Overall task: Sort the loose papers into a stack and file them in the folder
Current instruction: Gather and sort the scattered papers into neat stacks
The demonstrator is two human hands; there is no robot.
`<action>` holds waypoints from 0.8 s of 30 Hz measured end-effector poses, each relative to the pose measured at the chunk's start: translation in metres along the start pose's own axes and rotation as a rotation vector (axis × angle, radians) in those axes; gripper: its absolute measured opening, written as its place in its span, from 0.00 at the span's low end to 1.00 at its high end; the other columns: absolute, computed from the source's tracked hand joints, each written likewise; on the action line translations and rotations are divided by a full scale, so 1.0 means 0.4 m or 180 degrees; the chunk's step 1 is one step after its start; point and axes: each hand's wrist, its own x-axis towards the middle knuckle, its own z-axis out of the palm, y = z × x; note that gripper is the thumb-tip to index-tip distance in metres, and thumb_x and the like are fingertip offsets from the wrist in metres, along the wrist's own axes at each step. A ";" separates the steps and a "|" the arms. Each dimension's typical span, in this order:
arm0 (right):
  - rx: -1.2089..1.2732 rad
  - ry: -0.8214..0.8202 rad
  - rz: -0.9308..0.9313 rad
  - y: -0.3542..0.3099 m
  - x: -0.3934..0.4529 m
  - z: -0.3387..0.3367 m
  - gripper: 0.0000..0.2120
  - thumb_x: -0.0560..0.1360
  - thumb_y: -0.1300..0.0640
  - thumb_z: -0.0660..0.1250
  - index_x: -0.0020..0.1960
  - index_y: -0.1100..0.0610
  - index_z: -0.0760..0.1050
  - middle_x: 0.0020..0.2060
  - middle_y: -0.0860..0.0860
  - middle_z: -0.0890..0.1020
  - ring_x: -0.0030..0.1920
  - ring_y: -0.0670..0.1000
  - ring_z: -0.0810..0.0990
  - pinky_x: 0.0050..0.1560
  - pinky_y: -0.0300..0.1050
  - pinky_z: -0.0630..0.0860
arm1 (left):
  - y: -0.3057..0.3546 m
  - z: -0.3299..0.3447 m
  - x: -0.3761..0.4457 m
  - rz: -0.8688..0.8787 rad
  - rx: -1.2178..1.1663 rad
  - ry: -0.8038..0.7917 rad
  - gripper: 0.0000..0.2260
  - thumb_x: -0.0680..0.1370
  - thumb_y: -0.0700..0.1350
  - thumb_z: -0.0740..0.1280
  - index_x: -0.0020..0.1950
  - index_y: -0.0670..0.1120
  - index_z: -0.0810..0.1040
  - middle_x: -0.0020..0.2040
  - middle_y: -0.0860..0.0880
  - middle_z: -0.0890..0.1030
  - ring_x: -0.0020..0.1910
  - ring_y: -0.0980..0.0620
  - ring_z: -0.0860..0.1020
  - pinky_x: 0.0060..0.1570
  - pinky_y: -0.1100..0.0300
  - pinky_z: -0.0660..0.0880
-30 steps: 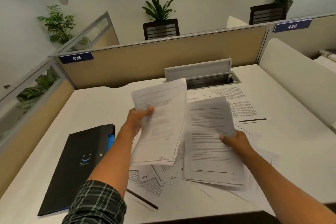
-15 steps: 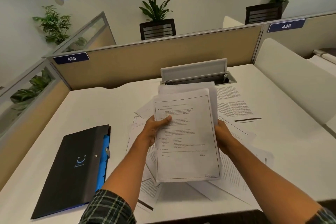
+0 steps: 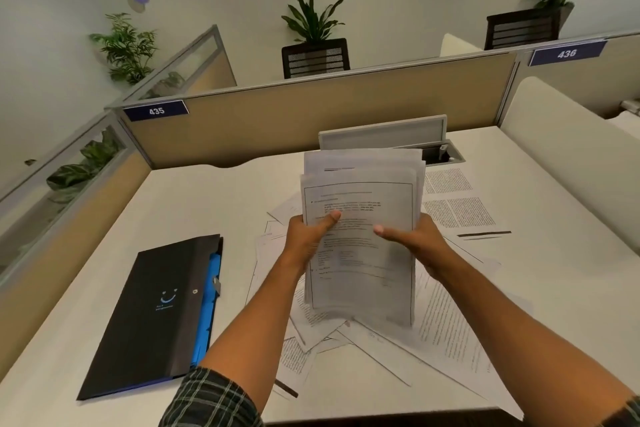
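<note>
Nearest the camera, the person's plaid sleeve (image 3: 214,402) and both forearms reach in over the desk (image 3: 207,204). Left hand (image 3: 306,236) grips the left edge of the stack (image 3: 362,236), thumb across the front page, fingers behind. Right hand (image 3: 415,239) grips the right edge the same way, thumb laid on the print. So both hands are closed round the stack, held upright w/ its bottom edge just above the mess.

Under and around it, loose papers (image 3: 446,333) lie fanned over the desk, more further back on the right. The folder (image 3: 156,315) lies flat and closed to the left, well apart from the pile, blue insert poking out its right side.

Handling-wise: prob light, floppy, slick sheet on sheet. Top edges look uneven, so pages could slide out if the grip loosens. Best hold is mid-height on both long edges, as now; tapping the bottom edge on the desk should square it. Loose sheets likely need lifting by a corner or edge, since they lie flat.
</note>
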 end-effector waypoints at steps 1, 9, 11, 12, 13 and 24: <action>-0.0004 0.0144 -0.0099 -0.006 0.002 0.006 0.25 0.66 0.47 0.82 0.61 0.47 0.80 0.53 0.47 0.87 0.54 0.52 0.87 0.47 0.47 0.85 | 0.012 0.003 -0.001 0.0101 -0.0046 -0.0058 0.19 0.71 0.54 0.79 0.58 0.48 0.84 0.52 0.49 0.88 0.51 0.47 0.86 0.47 0.51 0.85; 0.0067 0.0157 -0.0807 -0.061 -0.011 -0.010 0.14 0.69 0.49 0.80 0.52 0.36 0.84 0.51 0.45 0.87 0.51 0.50 0.87 0.43 0.44 0.85 | 0.070 -0.015 -0.029 0.0750 -0.0095 -0.0607 0.16 0.70 0.50 0.79 0.56 0.60 0.84 0.56 0.51 0.86 0.54 0.48 0.85 0.44 0.55 0.83; 0.0116 0.0115 -0.0635 -0.024 -0.024 -0.025 0.17 0.64 0.47 0.81 0.51 0.37 0.85 0.51 0.47 0.87 0.53 0.52 0.87 0.44 0.46 0.85 | 0.028 -0.028 -0.037 0.0585 0.0058 -0.0604 0.17 0.66 0.52 0.81 0.53 0.62 0.85 0.54 0.54 0.86 0.54 0.52 0.85 0.44 0.57 0.83; 0.0114 0.0115 -0.0500 0.005 -0.031 -0.032 0.19 0.62 0.47 0.82 0.51 0.38 0.85 0.51 0.48 0.87 0.53 0.52 0.87 0.45 0.47 0.85 | -0.002 -0.034 -0.042 0.0453 0.0175 -0.0556 0.17 0.64 0.52 0.82 0.51 0.63 0.85 0.52 0.55 0.87 0.53 0.53 0.85 0.44 0.58 0.83; 0.0101 0.0113 -0.0348 0.036 -0.039 -0.039 0.20 0.60 0.47 0.82 0.51 0.39 0.85 0.51 0.49 0.87 0.53 0.53 0.87 0.46 0.47 0.85 | -0.033 -0.037 -0.046 0.0328 0.0303 -0.0530 0.17 0.64 0.51 0.83 0.50 0.62 0.86 0.51 0.56 0.87 0.53 0.52 0.85 0.45 0.58 0.83; 0.0134 0.0109 0.0149 0.136 -0.046 -0.057 0.18 0.69 0.51 0.80 0.58 0.42 0.83 0.55 0.50 0.87 0.56 0.52 0.86 0.50 0.50 0.85 | -0.084 -0.004 -0.038 0.0103 0.0551 -0.0600 0.17 0.68 0.51 0.82 0.52 0.68 0.83 0.52 0.58 0.86 0.52 0.57 0.84 0.44 0.62 0.82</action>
